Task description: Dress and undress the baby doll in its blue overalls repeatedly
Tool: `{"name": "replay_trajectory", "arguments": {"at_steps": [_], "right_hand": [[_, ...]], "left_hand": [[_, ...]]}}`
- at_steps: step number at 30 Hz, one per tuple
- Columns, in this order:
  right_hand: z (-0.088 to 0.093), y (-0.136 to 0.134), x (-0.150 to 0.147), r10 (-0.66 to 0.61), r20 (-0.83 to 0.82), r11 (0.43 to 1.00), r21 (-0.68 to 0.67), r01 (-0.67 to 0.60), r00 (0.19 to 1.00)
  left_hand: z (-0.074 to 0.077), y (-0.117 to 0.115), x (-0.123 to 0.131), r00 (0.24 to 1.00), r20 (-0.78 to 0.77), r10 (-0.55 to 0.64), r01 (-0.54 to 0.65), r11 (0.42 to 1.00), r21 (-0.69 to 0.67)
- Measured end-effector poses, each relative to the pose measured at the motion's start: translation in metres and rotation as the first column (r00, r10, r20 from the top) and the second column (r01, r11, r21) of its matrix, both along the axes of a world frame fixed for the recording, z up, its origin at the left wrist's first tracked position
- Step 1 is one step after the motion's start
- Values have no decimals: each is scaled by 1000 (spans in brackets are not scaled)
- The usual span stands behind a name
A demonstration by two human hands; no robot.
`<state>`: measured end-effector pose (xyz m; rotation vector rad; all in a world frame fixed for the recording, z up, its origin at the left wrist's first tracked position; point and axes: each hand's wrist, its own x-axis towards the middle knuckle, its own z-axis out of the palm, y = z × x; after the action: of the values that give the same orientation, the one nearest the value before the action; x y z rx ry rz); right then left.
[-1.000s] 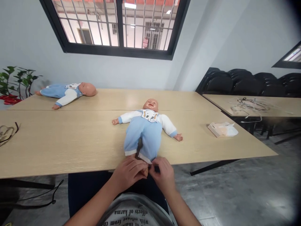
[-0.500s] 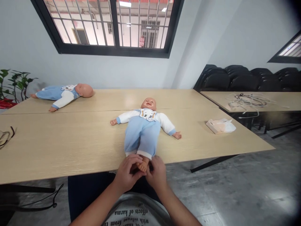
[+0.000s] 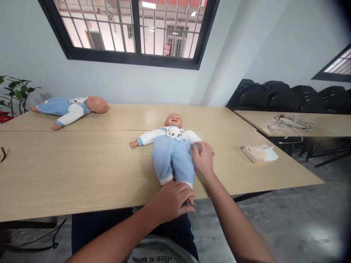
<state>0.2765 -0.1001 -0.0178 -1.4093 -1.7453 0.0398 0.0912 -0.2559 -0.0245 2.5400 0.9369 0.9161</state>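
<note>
A baby doll (image 3: 171, 153) in a blue romper with white sleeves lies on its back on the wooden table (image 3: 82, 168), feet toward me at the near edge. My left hand (image 3: 173, 200) is closed over the doll's feet. My right hand (image 3: 203, 157) rests on the doll's left arm beside its body, fingers curled around the sleeve.
A second doll (image 3: 70, 109) in the same clothes lies at the far left of the table. A tissue pack (image 3: 260, 152) sits at the right. A second table (image 3: 296, 124) with cables stands to the right, black chairs (image 3: 287, 96) behind it. A plant (image 3: 13, 93) is at the far left.
My right hand left the doll's feet and moved up to its left arm. My left hand stayed at the feet. The doll shifted slightly.
</note>
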Motion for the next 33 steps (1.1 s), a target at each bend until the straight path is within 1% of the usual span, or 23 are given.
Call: {"name": "replay_trajectory", "arguments": {"at_steps": [2,3,5,6,7,8,9,10,12,14,17,20,23,25,26,27,29,30,31,32,33], "right_hand": [[11,41,-2,18,85,999,-41,-15,996],[16,58,-5,44,123,996,-87,-33,991],[23,88,-12,109,180,977,-200,-72,978],[25,100,-15,147,193,962,-255,-95,970],[25,110,-19,195,192,944,-303,-131,962],[23,118,-21,249,179,924,-339,-178,952],[21,125,-22,301,165,905,-361,-226,939],[17,130,-22,345,159,890,-370,-269,925],[9,136,-20,397,179,878,-360,-316,900],[2,138,-16,395,220,894,-317,-318,892],[-4,138,-13,377,228,912,-262,-317,898],[-7,137,-12,338,200,927,-239,-289,920],[-7,139,-9,312,189,935,-235,-266,931],[0,136,-10,290,201,949,-186,-254,936],[8,132,-13,270,209,960,-135,-246,940],[17,126,-20,255,219,967,-77,-244,942],[37,105,-44,280,263,955,18,-295,923],[46,91,-62,347,313,929,14,-370,884],[53,76,-81,459,396,872,-28,-489,795],[57,61,-102,571,494,787,-104,-608,655],[58,47,-123,613,574,733,-157,-662,543]], "left_hand": [[16,19,-9,995,57,-78,80,996,-39],[24,33,-17,994,89,-66,70,997,-38],[36,75,-37,985,155,71,-72,997,6],[39,100,-49,971,167,172,-177,984,17],[41,127,-62,943,168,288,-296,955,21],[40,154,-75,907,135,400,-402,916,-11],[38,180,-88,879,64,473,-469,881,-69],[35,203,-101,867,-11,499,-495,857,-141],[27,240,-121,888,-66,455,-458,864,-209],[20,263,-135,925,-86,371,-380,885,-269],[14,277,-146,952,-87,293,-305,889,-343],[13,281,-151,967,-66,244,-249,872,-422],[17,280,-153,977,-21,214,-195,843,-502],[21,280,-154,980,-10,200,-174,825,-537],[22,280,-155,982,-12,189,-164,815,-555],[23,280,-156,984,-15,177,-153,803,-576],[21,282,-160,987,-27,159,-142,776,-615],[18,284,-162,987,-37,155,-144,762,-631],[15,286,-163,987,-44,152,-145,752,-644],[11,288,-164,988,-47,149,-143,746,-650],[6,289,-165,988,-40,150,-140,746,-651]]}}
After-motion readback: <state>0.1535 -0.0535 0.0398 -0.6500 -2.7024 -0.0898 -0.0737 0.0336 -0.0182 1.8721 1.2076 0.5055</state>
